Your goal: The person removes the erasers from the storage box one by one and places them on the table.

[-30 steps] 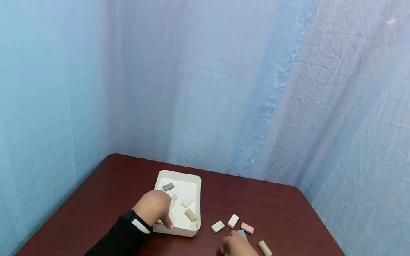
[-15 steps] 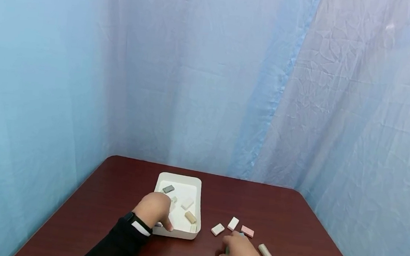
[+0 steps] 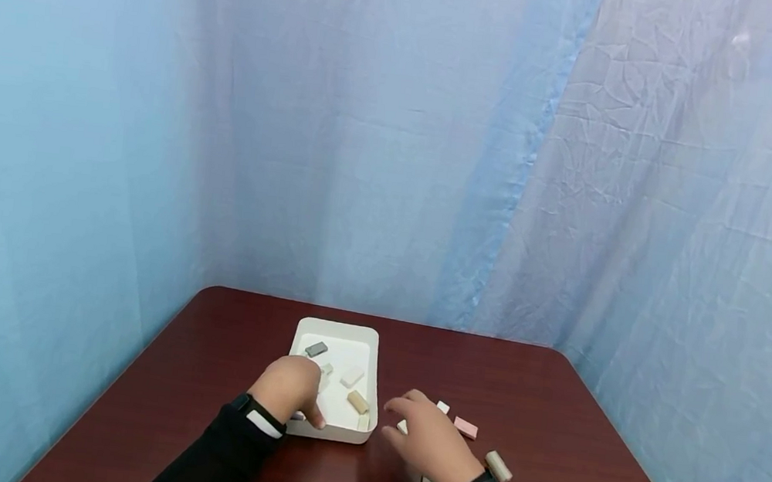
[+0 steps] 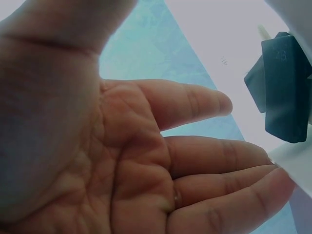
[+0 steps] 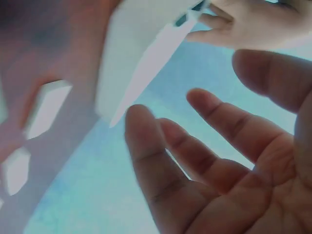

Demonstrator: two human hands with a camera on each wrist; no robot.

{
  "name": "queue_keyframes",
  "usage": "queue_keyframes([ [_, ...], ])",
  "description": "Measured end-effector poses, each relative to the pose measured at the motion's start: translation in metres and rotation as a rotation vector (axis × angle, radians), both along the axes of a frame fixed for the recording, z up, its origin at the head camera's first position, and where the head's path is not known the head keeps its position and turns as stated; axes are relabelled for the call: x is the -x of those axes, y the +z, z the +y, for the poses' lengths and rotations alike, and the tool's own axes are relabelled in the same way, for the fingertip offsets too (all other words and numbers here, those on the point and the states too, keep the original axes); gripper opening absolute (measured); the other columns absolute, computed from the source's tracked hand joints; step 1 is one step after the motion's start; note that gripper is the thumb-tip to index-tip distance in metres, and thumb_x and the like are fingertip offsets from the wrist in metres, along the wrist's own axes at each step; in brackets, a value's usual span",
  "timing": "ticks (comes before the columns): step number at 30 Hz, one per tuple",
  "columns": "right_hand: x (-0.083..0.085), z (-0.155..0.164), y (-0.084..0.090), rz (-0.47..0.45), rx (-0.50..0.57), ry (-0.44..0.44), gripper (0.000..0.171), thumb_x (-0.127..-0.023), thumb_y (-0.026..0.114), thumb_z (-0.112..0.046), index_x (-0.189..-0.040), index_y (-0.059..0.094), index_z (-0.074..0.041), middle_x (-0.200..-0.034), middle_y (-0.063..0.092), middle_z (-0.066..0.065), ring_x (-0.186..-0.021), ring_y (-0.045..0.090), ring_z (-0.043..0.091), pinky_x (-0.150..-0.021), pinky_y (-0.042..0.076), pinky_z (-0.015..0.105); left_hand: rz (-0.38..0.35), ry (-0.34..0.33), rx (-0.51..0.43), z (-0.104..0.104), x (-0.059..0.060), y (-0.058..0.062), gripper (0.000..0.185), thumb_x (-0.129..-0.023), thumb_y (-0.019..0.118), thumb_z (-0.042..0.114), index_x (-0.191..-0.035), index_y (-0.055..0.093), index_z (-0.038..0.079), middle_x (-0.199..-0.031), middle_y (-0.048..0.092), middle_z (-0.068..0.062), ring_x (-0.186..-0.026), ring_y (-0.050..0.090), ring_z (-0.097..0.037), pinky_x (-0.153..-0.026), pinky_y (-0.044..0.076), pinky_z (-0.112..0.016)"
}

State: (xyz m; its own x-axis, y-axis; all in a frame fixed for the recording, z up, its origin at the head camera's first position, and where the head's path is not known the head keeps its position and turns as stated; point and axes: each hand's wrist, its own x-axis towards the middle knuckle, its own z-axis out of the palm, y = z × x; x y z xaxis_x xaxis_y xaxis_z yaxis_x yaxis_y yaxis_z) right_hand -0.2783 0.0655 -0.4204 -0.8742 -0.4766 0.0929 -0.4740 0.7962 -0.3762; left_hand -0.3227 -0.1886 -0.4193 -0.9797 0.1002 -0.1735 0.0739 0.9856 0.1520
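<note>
Two hands work low in the head view over a dark red counter (image 3: 539, 395). The left hand (image 3: 288, 391) rests on the near left rim of a white tray (image 3: 339, 329) at lower centre; its fingers lie nearly straight in the left wrist view, gripping nothing that I can see. The right hand (image 3: 430, 439) hovers just right of the tray, fingers spread and relaxed, palm empty in the right wrist view. Inside the tray: a grey block (image 3: 316, 348) at the far left, a white block (image 3: 352, 377) mid-tray, a tan block (image 3: 358, 402) near the front right wall; one or two more are partly hidden by the left hand. Loose on the counter, lower right of centre: a pink block (image 3: 466, 427), a beige block (image 3: 498, 467), and a pale block (image 3: 443, 407) peeking out beyond the right fingers. Another small piece shows under the right wrist, kind unclear. Judgement: to lift a loose block cleanly, lower the right hand straight over one block, pinch its long sides with thumb and forefinger, and keep clear of its neighbours; the left hand should steady the tray against sliding.
</note>
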Motion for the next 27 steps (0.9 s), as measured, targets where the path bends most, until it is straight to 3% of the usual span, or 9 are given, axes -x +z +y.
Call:
queue_keyframes([
  [8,0.030,-0.038,0.001,-0.004,-0.017,0.131,0.026,-0.102,0.070,-0.019,-0.127,0.075,-0.012,-0.118,0.069,0.004,-0.091,0.063,0.010,-0.078,0.053,0.029,0.029,-0.022,0.008,-0.005,0.001,-0.002,0.054,-0.069,0.099,0.052,-0.090,0.079,0.006,-0.090,0.073,-0.005,-0.083,0.066,-0.019,-0.084,0.060,-0.043],
  [13,0.040,-0.048,-0.009,-0.074,-0.058,0.106,0.030,-0.102,0.070,-0.024,-0.129,0.075,-0.013,-0.124,0.069,0.005,-0.109,0.069,0.018,-0.087,0.057,0.034,0.019,-0.032,0.021,-0.003,0.002,-0.003,0.056,-0.069,0.099,0.053,-0.091,0.079,0.006,-0.093,0.074,-0.005,-0.086,0.067,-0.020,-0.087,0.060,-0.043],
  [19,0.049,-0.050,-0.015,-0.091,-0.095,0.057,0.032,-0.099,0.071,-0.021,-0.129,0.075,-0.009,-0.124,0.070,0.011,-0.109,0.069,0.024,-0.086,0.057,0.039,0.013,-0.029,0.040,0.001,0.004,-0.005,0.057,-0.069,0.098,0.056,-0.091,0.079,0.007,-0.091,0.073,-0.003,-0.086,0.067,-0.019,-0.088,0.060,-0.043],
  [24,0.057,-0.052,-0.028,-0.077,-0.107,0.092,0.015,-0.093,0.076,-0.013,-0.107,0.079,-0.007,-0.096,0.068,0.005,-0.080,0.057,0.013,-0.070,0.047,0.029,0.003,-0.022,0.028,0.000,0.004,-0.004,0.055,-0.069,0.098,0.056,-0.089,0.079,0.008,-0.085,0.072,-0.002,-0.082,0.067,-0.018,-0.087,0.061,-0.043],
  [27,0.060,-0.054,-0.034,-0.066,-0.095,0.112,0.006,-0.092,0.079,-0.011,-0.098,0.079,-0.009,-0.088,0.063,0.002,-0.073,0.045,0.009,-0.066,0.040,0.026,0.006,-0.014,0.037,-0.002,0.003,-0.001,0.056,-0.068,0.098,0.056,-0.089,0.079,0.008,-0.088,0.073,-0.003,-0.084,0.068,-0.018,-0.087,0.061,-0.043],
])
